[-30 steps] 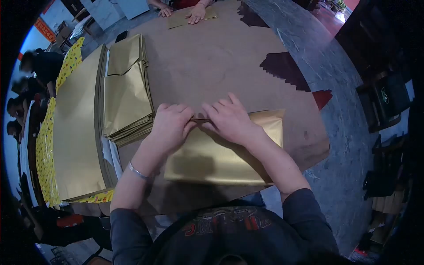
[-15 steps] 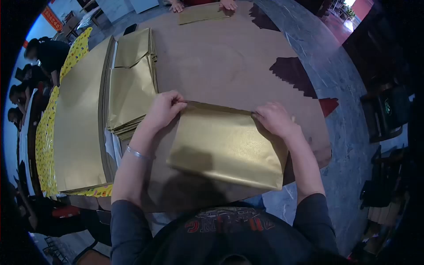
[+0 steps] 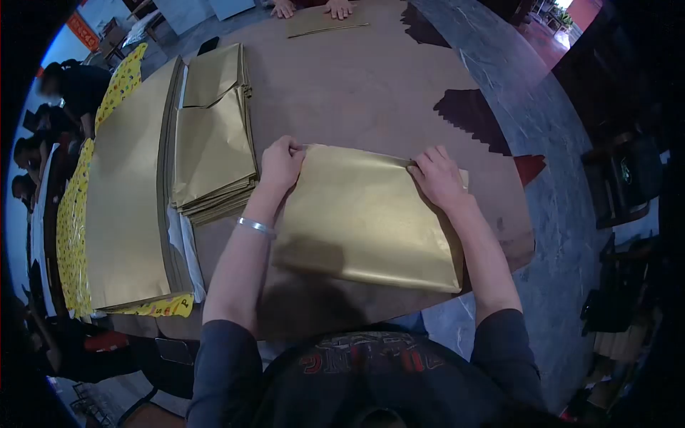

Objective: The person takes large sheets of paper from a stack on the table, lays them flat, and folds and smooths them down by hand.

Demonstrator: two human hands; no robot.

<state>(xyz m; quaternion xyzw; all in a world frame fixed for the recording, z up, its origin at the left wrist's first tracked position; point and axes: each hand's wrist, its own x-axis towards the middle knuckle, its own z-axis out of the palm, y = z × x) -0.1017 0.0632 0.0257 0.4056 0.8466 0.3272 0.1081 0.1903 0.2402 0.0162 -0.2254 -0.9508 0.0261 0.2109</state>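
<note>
A folded gold paper sheet (image 3: 364, 214) lies in front of me on the brown-covered table (image 3: 342, 85). My left hand (image 3: 282, 162) is closed on its far left corner. Near the far right corner, my right hand (image 3: 437, 175) pinches the far edge between thumb and fingers. Just left of my left hand is a pile of folded gold paper (image 3: 214, 146). Beyond it, farther left, lies a stack of large flat gold sheets (image 3: 128, 192).
A co-worker's hands (image 3: 338, 8) rest on another gold piece (image 3: 328, 24) at the far edge. Dark red jagged material (image 3: 474, 121) hangs over the right edge. Yellow patterned sheeting (image 3: 75, 235) lies left; a phone (image 3: 207, 46) sits behind the pile.
My hands moved apart from the middle of the far edge to its two ends. The gold paper now lies spread farther away from me. The co-worker's hands shifted on their piece.
</note>
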